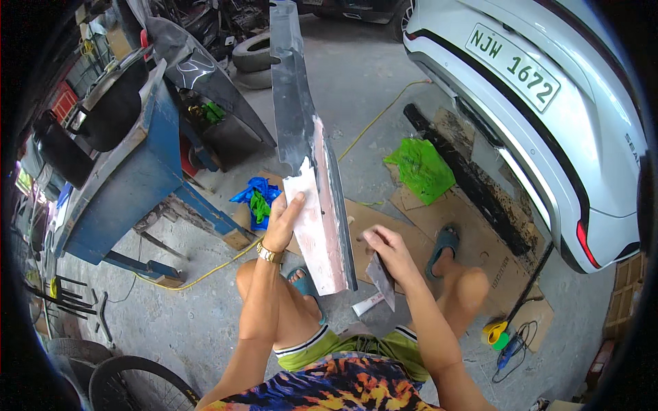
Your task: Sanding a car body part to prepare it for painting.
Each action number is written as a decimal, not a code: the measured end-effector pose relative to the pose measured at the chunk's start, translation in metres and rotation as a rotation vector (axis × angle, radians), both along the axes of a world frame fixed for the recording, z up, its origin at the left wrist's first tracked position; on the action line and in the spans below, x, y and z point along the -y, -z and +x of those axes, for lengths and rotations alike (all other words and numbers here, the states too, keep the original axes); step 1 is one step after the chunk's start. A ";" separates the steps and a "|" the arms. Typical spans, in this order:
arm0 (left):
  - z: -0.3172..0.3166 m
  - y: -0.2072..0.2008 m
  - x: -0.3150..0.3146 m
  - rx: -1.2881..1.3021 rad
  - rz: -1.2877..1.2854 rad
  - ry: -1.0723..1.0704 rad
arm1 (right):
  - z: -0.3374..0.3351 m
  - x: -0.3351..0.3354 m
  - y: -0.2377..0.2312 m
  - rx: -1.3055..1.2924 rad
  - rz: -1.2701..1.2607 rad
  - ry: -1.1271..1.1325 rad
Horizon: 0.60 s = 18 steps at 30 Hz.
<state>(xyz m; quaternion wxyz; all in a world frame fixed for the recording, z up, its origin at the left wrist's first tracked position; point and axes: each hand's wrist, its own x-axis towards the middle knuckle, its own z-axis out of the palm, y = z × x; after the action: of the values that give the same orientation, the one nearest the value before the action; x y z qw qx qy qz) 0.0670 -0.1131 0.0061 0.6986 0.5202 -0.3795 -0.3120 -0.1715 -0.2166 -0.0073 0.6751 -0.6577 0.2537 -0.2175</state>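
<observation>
Grey trim panel (291, 103) clasped by left hand (280, 225); right hand (389, 251), four o'clock, pinches spreader (380, 279); likely smoothing step, next needing level stroke.

a gold-toned link-band wristwatch (269, 253) at left; a shirt (332, 385) splashed with orange, blue and black; lime-green shorts (308, 355) with dark-and-white striped hems (301, 342) and dark drawstring (363, 343); teal slide sandals (447, 240).

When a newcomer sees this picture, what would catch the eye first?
Probably the long gray panel with white and pink patches, held in the left hand at the center. The pale car at upper right comes next, then the bright green plastic lying between them.
</observation>
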 end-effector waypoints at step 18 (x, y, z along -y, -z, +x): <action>-0.001 0.003 -0.001 -0.214 -0.093 -0.060 | 0.074 -0.006 -0.042 -0.321 -0.953 0.233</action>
<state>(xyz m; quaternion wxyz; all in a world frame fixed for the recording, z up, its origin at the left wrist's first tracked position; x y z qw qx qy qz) 0.0662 -0.1119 0.0033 0.7675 0.4623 -0.3010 -0.3266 -0.0977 -0.2108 0.0348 0.2246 -0.8848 0.2983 -0.2788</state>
